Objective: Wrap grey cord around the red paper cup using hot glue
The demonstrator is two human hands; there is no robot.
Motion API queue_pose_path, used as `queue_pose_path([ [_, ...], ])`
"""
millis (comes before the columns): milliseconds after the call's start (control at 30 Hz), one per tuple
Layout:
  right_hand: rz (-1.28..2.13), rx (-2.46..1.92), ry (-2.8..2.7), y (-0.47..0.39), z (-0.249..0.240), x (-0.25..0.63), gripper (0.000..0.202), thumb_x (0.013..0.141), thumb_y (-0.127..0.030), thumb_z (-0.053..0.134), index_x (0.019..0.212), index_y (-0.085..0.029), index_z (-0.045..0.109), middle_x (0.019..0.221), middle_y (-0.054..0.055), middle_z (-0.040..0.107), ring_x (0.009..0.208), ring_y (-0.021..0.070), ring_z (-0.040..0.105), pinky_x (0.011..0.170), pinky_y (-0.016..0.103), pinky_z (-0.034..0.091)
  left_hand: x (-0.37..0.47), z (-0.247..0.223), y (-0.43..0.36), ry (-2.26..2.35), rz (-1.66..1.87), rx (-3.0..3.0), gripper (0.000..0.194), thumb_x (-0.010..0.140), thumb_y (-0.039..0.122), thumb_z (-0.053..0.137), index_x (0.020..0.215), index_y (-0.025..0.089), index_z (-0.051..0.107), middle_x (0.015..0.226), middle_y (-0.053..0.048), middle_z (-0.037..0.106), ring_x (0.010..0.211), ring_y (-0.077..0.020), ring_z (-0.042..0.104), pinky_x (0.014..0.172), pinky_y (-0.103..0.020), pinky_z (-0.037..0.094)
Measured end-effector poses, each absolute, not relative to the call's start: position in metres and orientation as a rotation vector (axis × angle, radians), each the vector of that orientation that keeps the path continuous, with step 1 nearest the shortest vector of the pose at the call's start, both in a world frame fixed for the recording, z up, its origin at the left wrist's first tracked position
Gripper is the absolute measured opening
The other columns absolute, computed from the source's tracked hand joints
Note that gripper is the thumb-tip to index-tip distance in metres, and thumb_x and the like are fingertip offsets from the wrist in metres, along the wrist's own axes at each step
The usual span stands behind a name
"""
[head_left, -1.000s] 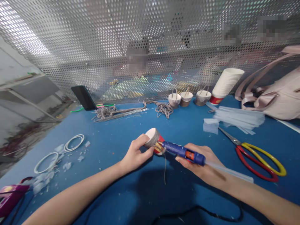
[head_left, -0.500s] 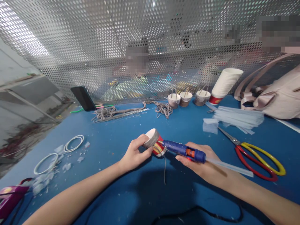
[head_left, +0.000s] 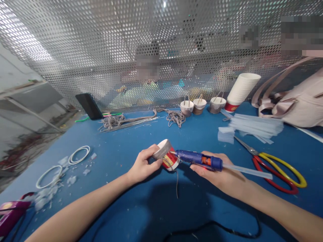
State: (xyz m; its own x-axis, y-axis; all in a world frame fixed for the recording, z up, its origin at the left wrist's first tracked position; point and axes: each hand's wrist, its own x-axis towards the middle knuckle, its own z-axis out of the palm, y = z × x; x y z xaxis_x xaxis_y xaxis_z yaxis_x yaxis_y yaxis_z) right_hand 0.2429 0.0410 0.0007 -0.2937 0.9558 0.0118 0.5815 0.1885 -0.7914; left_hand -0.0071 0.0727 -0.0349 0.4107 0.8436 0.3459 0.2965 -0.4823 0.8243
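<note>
My left hand (head_left: 145, 163) is closed on a small paper cup (head_left: 171, 156), which lies tilted with its white mouth up and to the left. Grey cord (head_left: 163, 149) is wound around the cup near the mouth, and a loose tail (head_left: 177, 185) hangs below it. Red and gold print shows on the unwrapped part. In my right hand (head_left: 219, 171) is a blue glue gun (head_left: 189, 156), its nozzle at the cup's printed side; whether it touches I cannot tell. A clear glue stick (head_left: 248, 170) juts from the gun's back end.
Scissors (head_left: 257, 154), glue sticks (head_left: 254, 124), stacked paper cups (head_left: 242, 89) and a pale bag (head_left: 302, 97) are at right. Cord-wrapped cups (head_left: 187, 108) and grey cord (head_left: 176, 117) line the back. A phone (head_left: 88, 106), white rings (head_left: 79, 154) and a purple device (head_left: 12, 215) are left.
The cup has turned slightly in my left hand, showing more of its printed side. The glue gun has shifted only a little, staying beside the cup.
</note>
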Motion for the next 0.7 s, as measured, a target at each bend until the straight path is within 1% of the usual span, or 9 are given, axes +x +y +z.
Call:
queue_pose_path([
  [67,0.948,-1.453,-1.918,0.0433,0.0016,0.2435,0.032,0.078,-0.047,0.055,0.061,-0.021,0.051,0.054,-0.004,0.052,0.049,0.0115,0.047,0.048,0.023,0.039,-0.0077,-0.0354,0.0732,0.944,1.026,1.97,0.013,0.077,0.022,0.054,0.068,0.014,0.057,0.069,-0.003,0.056,0.065,-0.0128,0.05,0.061,-0.024,0.042],
  [200,0.932,-1.491,-1.892,0.0462,0.0026,0.2443,0.03,0.078,-0.046,0.053,0.061,-0.021,0.055,0.057,-0.002,0.058,0.053,0.0133,0.054,0.051,0.024,0.043,-0.0079,-0.0346,0.074,0.923,1.013,1.961,0.012,0.077,0.023,0.054,0.068,0.015,0.056,0.07,-0.002,0.056,0.066,-0.0128,0.049,0.062,-0.024,0.042],
  [367,0.965,-1.458,-1.893,0.0403,0.0036,0.2438,0.032,0.078,-0.05,0.055,0.062,-0.022,0.054,0.055,-0.003,0.056,0.051,0.0135,0.054,0.049,0.024,0.044,-0.0072,-0.0326,0.0737,0.946,1.01,1.949,0.014,0.077,0.024,0.054,0.066,0.015,0.055,0.067,-0.002,0.054,0.066,-0.0134,0.048,0.065,-0.026,0.042],
  [467,0.955,-1.457,-1.89,0.0416,0.0029,0.2446,0.03,0.077,-0.048,0.055,0.065,-0.021,0.058,0.058,-0.001,0.061,0.054,0.0151,0.057,0.051,0.025,0.046,-0.0082,-0.0344,0.0735,0.941,1.009,1.932,0.014,0.077,0.025,0.054,0.067,0.015,0.055,0.069,-0.002,0.054,0.066,-0.0135,0.048,0.064,-0.026,0.042],
  [600,1.021,-1.438,-1.881,0.0478,0.0014,0.2465,0.032,0.079,-0.047,0.05,0.069,-0.021,0.066,0.063,0.002,0.067,0.059,0.0172,0.062,0.053,0.026,0.049,-0.0092,-0.0362,0.0739,0.93,1.01,1.91,0.013,0.077,0.025,0.054,0.068,0.015,0.055,0.07,-0.002,0.054,0.067,-0.0133,0.049,0.063,-0.025,0.042],
  [700,0.996,-1.419,-1.887,0.0469,0.0017,0.2464,0.031,0.079,-0.046,0.051,0.066,-0.022,0.065,0.062,0.002,0.066,0.059,0.0174,0.062,0.053,0.026,0.049,-0.0083,-0.0349,0.0739,0.915,1.02,1.917,0.013,0.077,0.023,0.054,0.067,0.015,0.056,0.07,-0.002,0.055,0.066,-0.0129,0.049,0.063,-0.024,0.042],
])
